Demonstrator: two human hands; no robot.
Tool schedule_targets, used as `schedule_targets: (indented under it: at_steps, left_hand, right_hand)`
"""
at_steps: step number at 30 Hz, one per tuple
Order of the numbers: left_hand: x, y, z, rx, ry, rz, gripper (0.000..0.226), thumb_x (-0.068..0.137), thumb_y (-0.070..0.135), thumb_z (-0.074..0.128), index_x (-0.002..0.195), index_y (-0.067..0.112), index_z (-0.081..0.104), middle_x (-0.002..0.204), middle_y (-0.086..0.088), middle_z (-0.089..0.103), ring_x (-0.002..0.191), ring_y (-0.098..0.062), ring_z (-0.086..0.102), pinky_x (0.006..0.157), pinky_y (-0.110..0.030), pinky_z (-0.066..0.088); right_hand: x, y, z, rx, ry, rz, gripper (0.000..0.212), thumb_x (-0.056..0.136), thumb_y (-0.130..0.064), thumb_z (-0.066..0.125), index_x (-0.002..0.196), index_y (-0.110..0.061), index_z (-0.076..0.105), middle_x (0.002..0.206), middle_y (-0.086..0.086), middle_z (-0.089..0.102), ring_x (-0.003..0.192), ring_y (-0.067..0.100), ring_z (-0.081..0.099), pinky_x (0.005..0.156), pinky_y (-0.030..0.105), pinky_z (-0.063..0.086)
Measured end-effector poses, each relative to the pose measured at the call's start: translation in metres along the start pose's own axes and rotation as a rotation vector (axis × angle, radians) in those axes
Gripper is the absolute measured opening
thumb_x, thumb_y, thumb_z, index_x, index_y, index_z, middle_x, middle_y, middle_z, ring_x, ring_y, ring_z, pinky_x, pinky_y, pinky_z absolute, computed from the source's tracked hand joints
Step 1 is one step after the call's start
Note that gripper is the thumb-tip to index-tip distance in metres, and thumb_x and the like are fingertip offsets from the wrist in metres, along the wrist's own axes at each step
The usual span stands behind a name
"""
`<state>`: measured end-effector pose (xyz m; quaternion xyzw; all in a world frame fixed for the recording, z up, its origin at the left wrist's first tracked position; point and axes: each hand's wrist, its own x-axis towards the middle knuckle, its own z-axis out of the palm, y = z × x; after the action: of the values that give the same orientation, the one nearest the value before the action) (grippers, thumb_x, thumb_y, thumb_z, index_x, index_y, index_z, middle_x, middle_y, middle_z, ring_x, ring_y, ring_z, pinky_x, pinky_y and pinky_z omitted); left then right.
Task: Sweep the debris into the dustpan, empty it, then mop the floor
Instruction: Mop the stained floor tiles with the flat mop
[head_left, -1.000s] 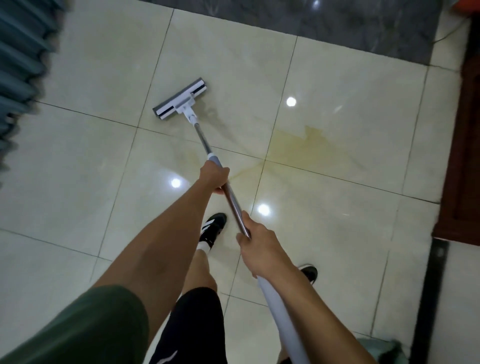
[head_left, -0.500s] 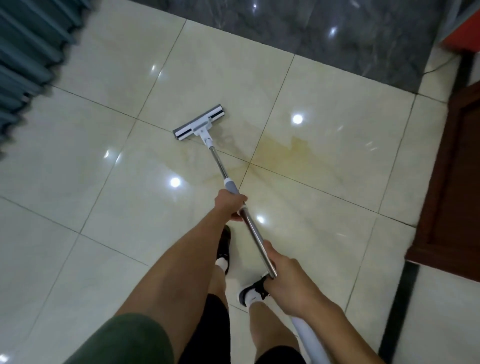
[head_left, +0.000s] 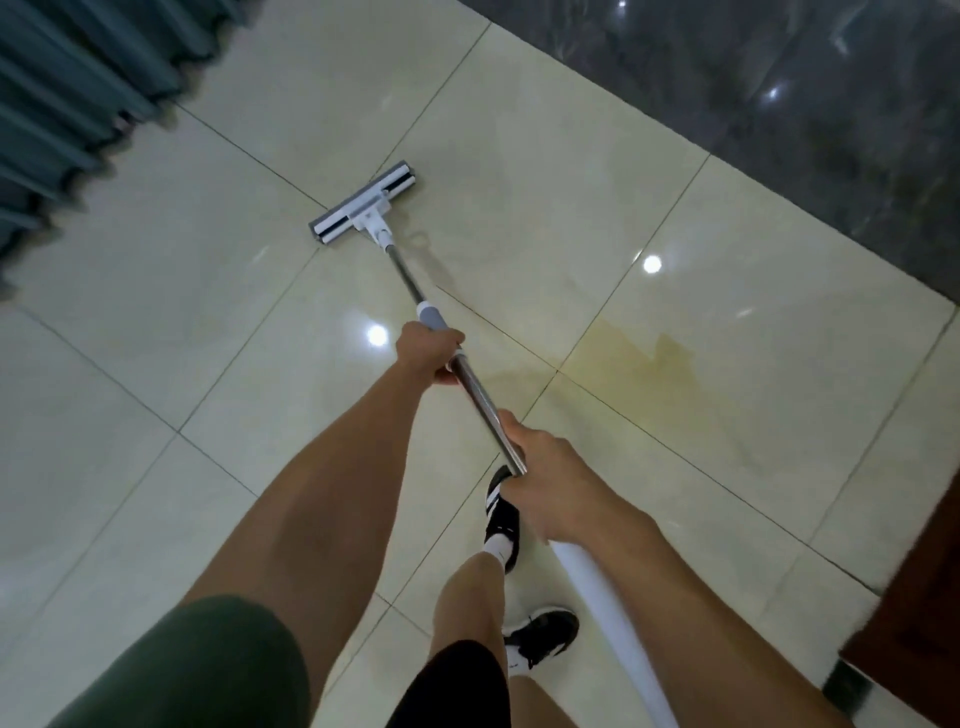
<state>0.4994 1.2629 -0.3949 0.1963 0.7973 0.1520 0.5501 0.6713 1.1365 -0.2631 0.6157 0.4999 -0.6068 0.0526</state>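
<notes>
A flat mop with a grey and white head (head_left: 363, 206) lies on the glossy cream floor tiles (head_left: 545, 171) ahead of me. Its metal pole (head_left: 480, 395) runs back toward me and ends in a white handle section (head_left: 602, 608). My left hand (head_left: 428, 351) grips the pole just below its grey collar. Lower down, my right hand (head_left: 550, 478) grips the pole where the metal meets the white section. A yellowish wet stain (head_left: 644, 364) spreads over the tiles to the right of the pole. No dustpan or debris is in view.
Blue-grey pleated curtains (head_left: 67, 104) hang at the upper left. A dark marble strip (head_left: 779, 88) borders the tiles at the upper right. Dark wooden furniture (head_left: 919, 623) stands at the lower right. My feet in black shoes (head_left: 503, 512) stand below the pole.
The view has swung so the mop head sits farther up and right of the curtains. My feet have stepped, and the stain now lies right of my hands. Both hands keep their grip.
</notes>
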Motion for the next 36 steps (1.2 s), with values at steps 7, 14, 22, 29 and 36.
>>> schedule_targets:
  at_steps: [7,14,22,29,36]
  left_hand:
    - [0.065,0.038,-0.046,0.03,0.078,0.016,0.04,0.086,0.016,0.076,0.114,-0.009,0.061,0.083,-0.018,0.069,0.054,-0.026,0.067,0.039,-0.033,0.054]
    - [0.047,0.034,-0.028,0.086,-0.012,-0.046,0.038,0.093,0.016,0.07,0.119,-0.005,0.052,0.081,-0.019,0.064,0.054,-0.027,0.067,0.038,-0.034,0.053]
    - [-0.047,-0.036,0.048,0.115,-0.027,-0.083,0.03,0.095,0.02,0.068,0.11,-0.001,0.052,0.089,-0.023,0.069,0.064,-0.033,0.072,0.058,-0.049,0.063]
    - [-0.151,-0.126,0.15,0.121,-0.019,-0.112,0.03,0.099,0.022,0.065,0.111,0.0,0.05,0.083,-0.021,0.067,0.066,-0.034,0.073,0.058,-0.048,0.063]
    - [-0.257,-0.201,0.258,0.079,-0.052,-0.161,0.03,0.097,0.022,0.067,0.105,0.004,0.046,0.088,-0.023,0.068,0.069,-0.037,0.076,0.064,-0.052,0.063]
  right_hand:
    - [0.075,-0.057,0.004,-0.074,0.003,-0.02,0.08,0.089,-0.014,0.048,0.159,-0.035,0.015,0.131,0.008,0.057,0.107,0.028,0.061,0.092,0.038,0.054]
    - [0.052,-0.043,-0.005,-0.163,0.008,0.021,0.073,0.097,-0.014,0.045,0.159,-0.033,0.014,0.135,0.012,0.055,0.113,0.031,0.059,0.094,0.038,0.052]
    - [-0.04,0.05,-0.01,-0.258,-0.026,0.036,0.06,0.105,-0.03,0.042,0.158,-0.032,0.014,0.126,0.014,0.058,0.089,0.032,0.066,0.08,0.049,0.06]
    - [-0.139,0.184,-0.014,-0.264,-0.05,0.03,0.057,0.104,-0.025,0.04,0.155,-0.031,0.017,0.104,0.012,0.06,0.078,0.03,0.067,0.062,0.044,0.061]
    - [-0.248,0.309,-0.039,-0.302,-0.096,0.047,0.061,0.104,-0.025,0.039,0.159,-0.03,0.012,0.11,0.013,0.062,0.083,0.025,0.058,0.072,0.033,0.049]
